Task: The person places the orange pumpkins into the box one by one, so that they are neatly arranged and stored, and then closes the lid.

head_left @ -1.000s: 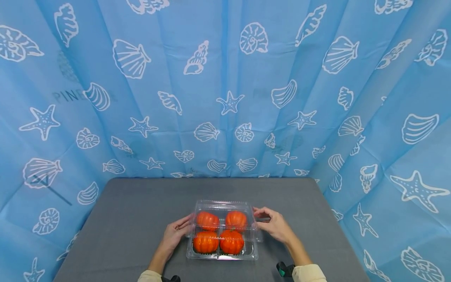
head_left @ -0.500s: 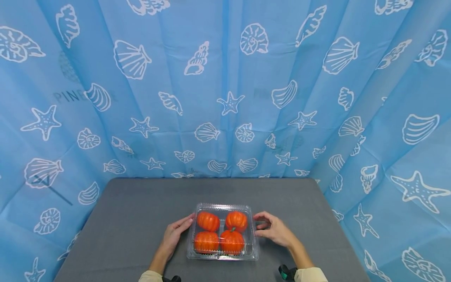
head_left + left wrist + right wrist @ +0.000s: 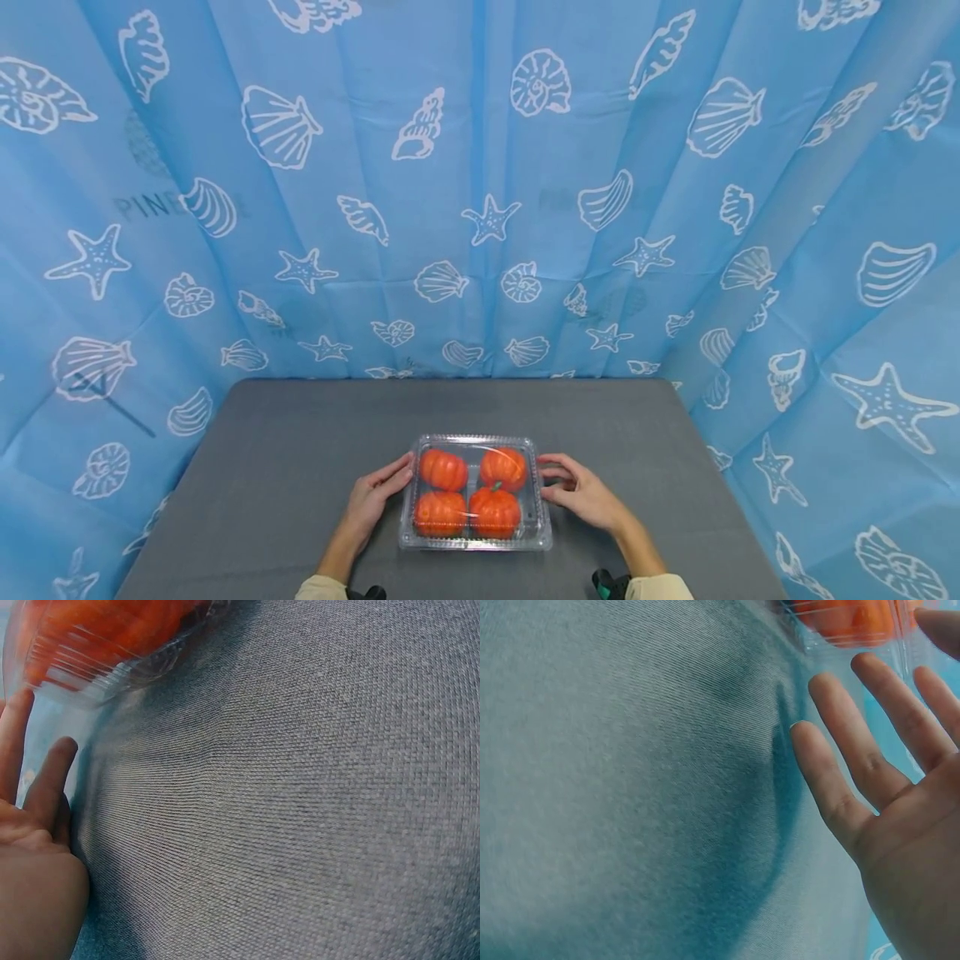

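A clear plastic clamshell container (image 3: 474, 544) lies on the table in the head view, its lid down over several small orange pumpkins (image 3: 495, 513). One of them shows a green stem. My left hand (image 3: 370, 500) is at the container's left side, fingertips right at its rim. On the opposite side, my right hand (image 3: 588, 496) has its fingers spread and relaxed near the right edge. In the left wrist view, straight fingers (image 3: 13, 742) reach the ribbed plastic wall (image 3: 82, 671). The right wrist view shows loosely extended fingers (image 3: 892, 705) just short of the container wall (image 3: 847, 652).
The container sits near the front middle of a grey cloth-covered table (image 3: 315, 433). A blue curtain (image 3: 480, 308) with white shell and starfish prints hangs behind and along both sides. Dark straps (image 3: 611, 582) are on the wrists.
The clear lid, partly raised a second ago, has come down toward the front and now covers the pumpkins. My right hand has lowered slightly beside the container; the left has barely moved.
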Motion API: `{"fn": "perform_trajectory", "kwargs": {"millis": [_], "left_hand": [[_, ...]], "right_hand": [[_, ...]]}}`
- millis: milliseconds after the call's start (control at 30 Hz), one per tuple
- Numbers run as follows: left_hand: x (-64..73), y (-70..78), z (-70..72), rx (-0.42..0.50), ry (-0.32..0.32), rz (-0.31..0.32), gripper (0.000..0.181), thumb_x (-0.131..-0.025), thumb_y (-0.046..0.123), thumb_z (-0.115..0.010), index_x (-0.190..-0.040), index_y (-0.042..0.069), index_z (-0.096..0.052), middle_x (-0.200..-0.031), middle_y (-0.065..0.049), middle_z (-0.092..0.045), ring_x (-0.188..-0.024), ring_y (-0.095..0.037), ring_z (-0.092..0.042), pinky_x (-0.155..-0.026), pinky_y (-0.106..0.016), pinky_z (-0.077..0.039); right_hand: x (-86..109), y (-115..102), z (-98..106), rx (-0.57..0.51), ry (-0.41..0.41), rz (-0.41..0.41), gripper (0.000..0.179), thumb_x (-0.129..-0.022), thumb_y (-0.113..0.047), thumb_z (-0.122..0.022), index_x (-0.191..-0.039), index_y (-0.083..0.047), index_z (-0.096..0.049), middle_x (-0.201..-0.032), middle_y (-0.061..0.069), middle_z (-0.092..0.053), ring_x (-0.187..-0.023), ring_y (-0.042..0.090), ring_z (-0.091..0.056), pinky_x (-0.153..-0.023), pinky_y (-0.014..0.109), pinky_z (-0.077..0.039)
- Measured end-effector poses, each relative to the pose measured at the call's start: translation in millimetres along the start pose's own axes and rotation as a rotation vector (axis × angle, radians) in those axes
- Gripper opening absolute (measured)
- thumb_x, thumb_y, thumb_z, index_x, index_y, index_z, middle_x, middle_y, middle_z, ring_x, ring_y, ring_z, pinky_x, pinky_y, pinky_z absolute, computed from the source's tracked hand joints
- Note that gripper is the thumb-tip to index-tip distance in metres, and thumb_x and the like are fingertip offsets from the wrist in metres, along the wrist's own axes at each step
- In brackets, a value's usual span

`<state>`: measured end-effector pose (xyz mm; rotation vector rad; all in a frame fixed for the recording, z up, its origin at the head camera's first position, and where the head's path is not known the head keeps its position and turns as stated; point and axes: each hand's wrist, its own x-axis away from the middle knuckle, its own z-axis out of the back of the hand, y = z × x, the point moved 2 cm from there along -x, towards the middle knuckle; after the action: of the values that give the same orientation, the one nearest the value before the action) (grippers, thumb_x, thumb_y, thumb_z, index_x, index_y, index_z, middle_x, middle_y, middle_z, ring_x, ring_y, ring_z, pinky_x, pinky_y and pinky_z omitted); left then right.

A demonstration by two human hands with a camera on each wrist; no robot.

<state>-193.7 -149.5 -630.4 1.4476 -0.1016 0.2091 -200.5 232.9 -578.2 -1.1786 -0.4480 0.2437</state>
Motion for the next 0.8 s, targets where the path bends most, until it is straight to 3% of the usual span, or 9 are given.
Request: {"fn": "perform_trajectory", "kwargs": {"millis": [133, 367, 600, 800], "left_hand": [[-1.8, 0.8, -1.6, 0.025, -0.007, -0.002, 0.050, -0.086, 0.040, -0.081, -0.132, 0.023, -0.070, -0.135, 0.006, -0.069, -0.133, -0.008, -0.058, -0.100, -0.009, -0.041], [-5.4, -1.3, -3.3, 0.091, -0.041, 0.035, 0.062, -0.087, 0.034, -0.081, -0.143, 0.018, -0.061, -0.131, -0.003, -0.071, -0.117, 0.004, -0.065, -0.093, -0.004, -0.040], [-4.1, -1.9, -4.6, -0.008, 0.028, 0.006, 0.053, -0.087, 0.040, -0.080, -0.132, 0.013, -0.070, -0.118, -0.007, -0.078, -0.107, -0.002, -0.069, -0.089, -0.011, -0.046], [-5.3, 8.3, -5.1, -0.177, 0.070, -0.101, 0.037, -0.092, 0.042, -0.075, -0.114, 0.013, -0.077, -0.110, -0.006, -0.079, -0.098, -0.005, -0.070, -0.081, -0.018, -0.053]], "right_hand": [[-0.4, 3, 0, -0.024, 0.013, 0.005, 0.060, -0.099, -0.022, -0.067, -0.151, -0.006, -0.043, -0.142, 0.027, -0.059, -0.112, 0.023, -0.069, -0.085, 0.025, -0.057], [-0.6, 6, -2, -0.061, 0.064, -0.038, 0.070, -0.098, -0.024, -0.069, -0.156, -0.002, -0.035, -0.131, 0.024, -0.065, -0.104, 0.018, -0.069, -0.082, 0.033, -0.061], [-1.2, 9, -6, -0.045, 0.071, -0.085, 0.049, -0.101, -0.031, -0.063, -0.133, 0.005, -0.059, -0.099, 0.004, -0.073, -0.084, 0.013, -0.069, -0.074, 0.036, -0.060], [-6.3, 10, -12, -0.147, 0.104, -0.068, 0.045, -0.101, -0.022, -0.062, -0.132, 0.010, -0.055, -0.078, -0.004, -0.070, -0.069, 0.011, -0.066, -0.068, 0.033, -0.060]]}}
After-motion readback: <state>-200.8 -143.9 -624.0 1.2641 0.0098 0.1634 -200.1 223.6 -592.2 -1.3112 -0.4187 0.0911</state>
